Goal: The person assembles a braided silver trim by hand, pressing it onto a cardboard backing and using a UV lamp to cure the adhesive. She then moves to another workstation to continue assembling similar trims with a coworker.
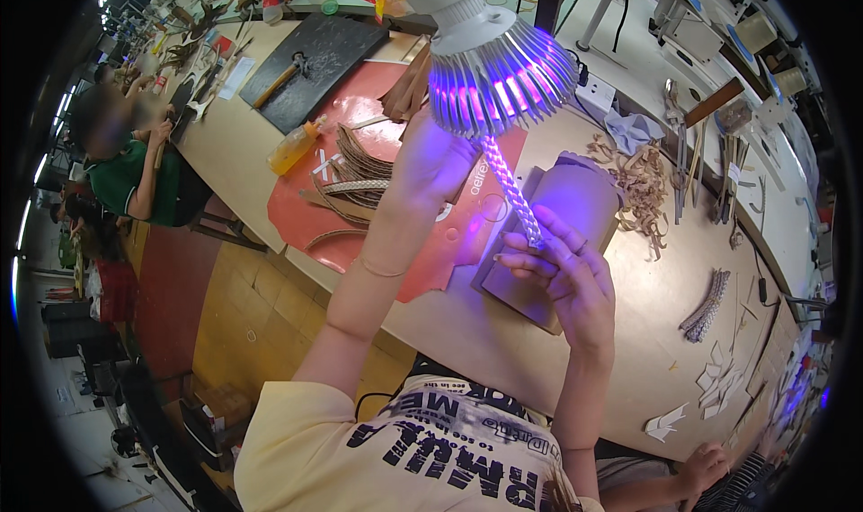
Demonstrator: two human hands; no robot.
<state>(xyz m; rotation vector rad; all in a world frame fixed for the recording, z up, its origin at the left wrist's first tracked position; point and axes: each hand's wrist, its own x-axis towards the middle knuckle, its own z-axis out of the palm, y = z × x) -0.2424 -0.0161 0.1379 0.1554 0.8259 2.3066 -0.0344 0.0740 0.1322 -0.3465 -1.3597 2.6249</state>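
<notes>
Evidently, in the head view, we have a braided strip [511, 188] just below the lamp [499, 76], slanting down and rightward from its rim in violet light. Our right hand [577, 283], below the lamp and a little to its right, pinches the strip's lower end with its fingertips. Our left hand [437, 158] is just below the lamp on its left, near the strip's upper end; the lamp hides those fingertips, so we cannot tell whether they grip it, though they probably do.

The step in hand, we judge, is holding the strip up to the lamp's light. The next move seems to call for a steady pinch, light tension along the braid, and fingers clear of the lamp's fins.

Left of and below the lamp, we see a bundle of brown strips [364, 160] on a red sheet [292, 208]. Below the lamp, behind the strip, lies a brown block [575, 193]; to the lamp's right lie curled scraps [645, 197] and, farther down, a grey braided piece [706, 305].
</notes>
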